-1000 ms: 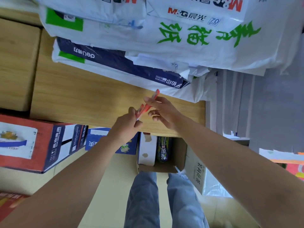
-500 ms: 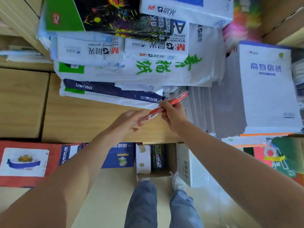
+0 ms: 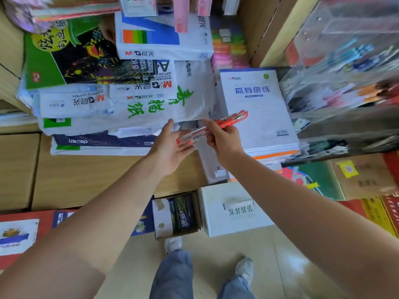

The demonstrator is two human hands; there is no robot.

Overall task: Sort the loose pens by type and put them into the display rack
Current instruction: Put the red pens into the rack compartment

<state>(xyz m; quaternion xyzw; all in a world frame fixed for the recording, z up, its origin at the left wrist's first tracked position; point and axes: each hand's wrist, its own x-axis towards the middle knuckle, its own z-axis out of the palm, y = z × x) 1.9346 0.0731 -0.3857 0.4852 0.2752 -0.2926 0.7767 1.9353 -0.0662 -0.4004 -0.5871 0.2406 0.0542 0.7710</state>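
Note:
My right hand grips a small bunch of red pens around their middle, their capped ends pointing up and right over a stack of writing pads. My left hand lies flat with straight fingers just under the pens' lower tips, palm turned up. The clear display rack stands at the upper right, blurred, with several coloured pens in its tiers.
Reams of copy paper are piled on a wooden counter at left. A stack of white writing pads lies under the pens. Open cardboard boxes and my feet are on the floor below.
The view swung up and right, bringing the rack into sight. My right hand carried the pens to the right. My left hand let go of them and flattened out beneath their tips.

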